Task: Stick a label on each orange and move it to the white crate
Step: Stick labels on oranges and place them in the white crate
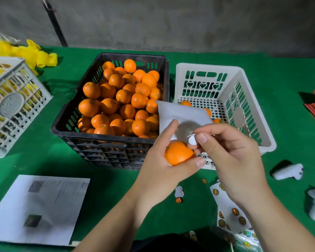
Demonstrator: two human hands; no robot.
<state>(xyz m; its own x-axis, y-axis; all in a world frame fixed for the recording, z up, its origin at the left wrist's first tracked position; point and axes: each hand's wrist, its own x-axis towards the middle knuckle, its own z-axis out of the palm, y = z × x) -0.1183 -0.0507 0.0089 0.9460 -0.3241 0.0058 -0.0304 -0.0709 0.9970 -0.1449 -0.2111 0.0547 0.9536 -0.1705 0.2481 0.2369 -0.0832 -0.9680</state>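
My left hand point(160, 157) grips an orange point(178, 154) and also holds a white backing sheet point(180, 115) that sticks up behind it. Just above the orange, my right hand point(231, 153) pinches a small round label point(192, 140) between thumb and forefinger, its white back facing me. The black crate point(105, 142) at centre is heaped with oranges point(122, 100). Right of it stands the white crate point(244, 99), with a few oranges point(185, 103) on its floor, partly hidden by the sheet.
Sheets of shiny round labels point(231, 211) lie at the lower right, with loose labels point(179, 194) on the green cloth. A printed paper point(38, 208) lies lower left. A grey crate point(13, 106) and yellow netting point(36, 55) sit at the left, and white objects point(287, 171) on the right.
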